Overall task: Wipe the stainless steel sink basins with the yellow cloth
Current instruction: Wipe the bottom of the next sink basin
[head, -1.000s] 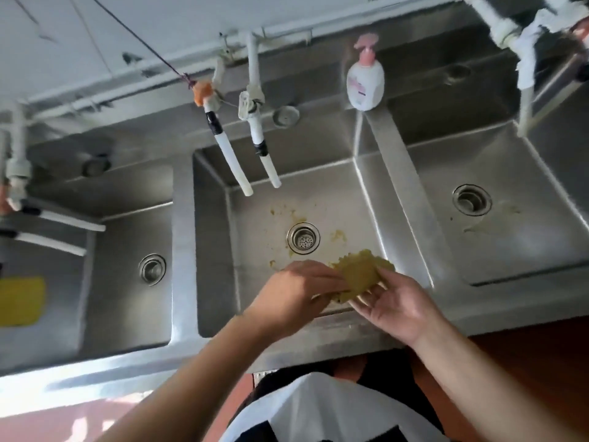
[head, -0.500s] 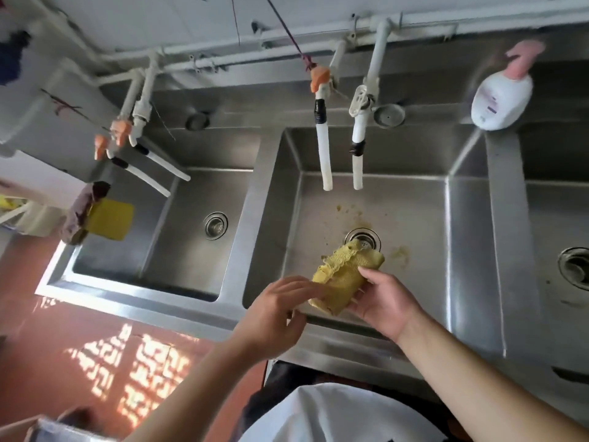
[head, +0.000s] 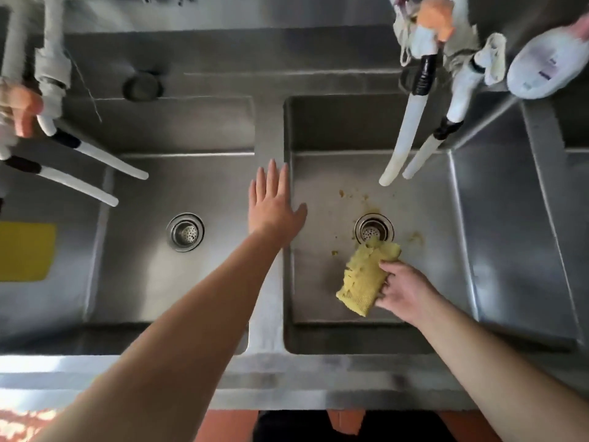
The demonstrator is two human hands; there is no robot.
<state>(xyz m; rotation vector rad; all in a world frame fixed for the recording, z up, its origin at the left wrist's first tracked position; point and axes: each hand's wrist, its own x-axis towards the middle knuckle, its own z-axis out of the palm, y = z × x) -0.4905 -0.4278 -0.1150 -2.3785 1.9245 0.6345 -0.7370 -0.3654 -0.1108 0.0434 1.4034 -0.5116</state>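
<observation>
My right hand (head: 403, 290) grips a folded yellow cloth (head: 366, 277) low inside the middle steel basin (head: 430, 282), its far end just in front of the drain (head: 373, 229). Yellowish grime is smeared around that drain. My left hand (head: 272, 205) lies flat and empty, fingers spread, on the steel divider (head: 269, 129) between the middle basin and the left basin (head: 143, 282). The left basin has its own drain (head: 185, 231).
Two white tap hoses (head: 411, 135) hang over the middle basin and two more (head: 92, 167) reach over the left basin. A white soap bottle (head: 541, 65) stands at the back right. A yellow pad (head: 25, 252) lies at the far left. A third basin (head: 573, 193) is on the right.
My left hand let go of the cloth and moved up and left onto the divider. My right hand lowered the cloth into the basin. My head came closer and turned left.
</observation>
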